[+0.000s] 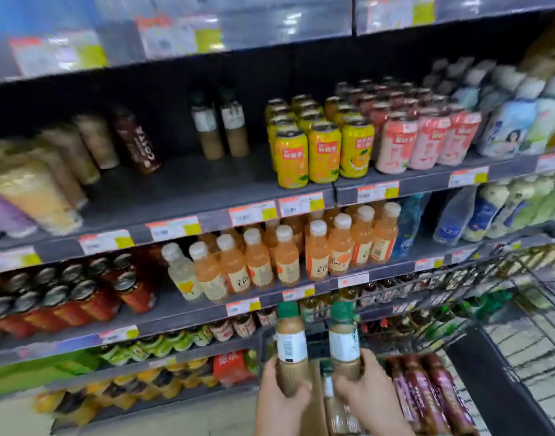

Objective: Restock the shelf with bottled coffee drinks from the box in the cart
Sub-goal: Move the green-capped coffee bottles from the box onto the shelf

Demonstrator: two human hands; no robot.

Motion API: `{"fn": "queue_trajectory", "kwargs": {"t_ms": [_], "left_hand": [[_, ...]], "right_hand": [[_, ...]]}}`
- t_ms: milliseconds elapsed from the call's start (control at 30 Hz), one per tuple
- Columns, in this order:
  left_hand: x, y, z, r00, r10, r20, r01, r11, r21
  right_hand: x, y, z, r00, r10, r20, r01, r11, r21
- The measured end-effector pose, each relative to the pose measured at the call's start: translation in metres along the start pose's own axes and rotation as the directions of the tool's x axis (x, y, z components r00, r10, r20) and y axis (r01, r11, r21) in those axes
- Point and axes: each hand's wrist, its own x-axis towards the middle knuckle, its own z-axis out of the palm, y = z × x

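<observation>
- Low in the head view, straight above the box (316, 410), the left hand (281, 401) is wrapped round the lower body of the left bottle (290, 341). The right hand (369, 394) grips the right bottle (344, 339) the same way.
- Both bottles stand upright with their green caps on top and long axes vertical. They are side by side and apart, with a gap between them.
- Beneath and between the hands, the box sits in the cart (528, 309). At least one more bottle shows inside it, too blurred to count further.
- Just to the right of the right hand, dark-red bottles (427, 388) lie on their sides in the cart.
- Up and to the left of the hands, well apart from them, two matching bottles (221, 127) stand at the back of the shelf (181, 187). Bare board lies in front of them and to their left.
- That gap has yellow cans (323, 152) on its right and a dark brown coffee bottle (141, 143) on its left.
- I judge the left hand to be the nearer to the gap. The coming move looks like a lift up and leftward, past two lower shelf edges.
- The bottles are already upright, so they should go in without turning. The risk I see is a base clipping the shelf lip or knocking the front can.
</observation>
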Motion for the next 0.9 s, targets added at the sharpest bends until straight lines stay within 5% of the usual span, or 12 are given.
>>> {"fn": "queue_trajectory", "kwargs": {"t_ms": [400, 700, 900], "left_hand": [[-0.017, 0.071, -0.147, 0.967, 0.227, -0.113, -0.241, 0.962, -0.127], [0.019, 0.089, -0.168, 0.962, 0.182, -0.203, -0.227, 0.948, -0.225], [0.039, 0.094, -0.159, 0.965, 0.120, -0.232, -0.190, 0.932, -0.308]], "right_hand": [[-0.039, -0.180, 0.038, 0.905, -0.421, -0.060, 0.425, 0.891, 0.157], [0.049, -0.337, 0.033, 0.745, -0.624, -0.238, 0.659, 0.743, 0.115], [0.124, -0.388, 0.039, 0.738, -0.626, -0.252, 0.651, 0.759, 0.018]]}}
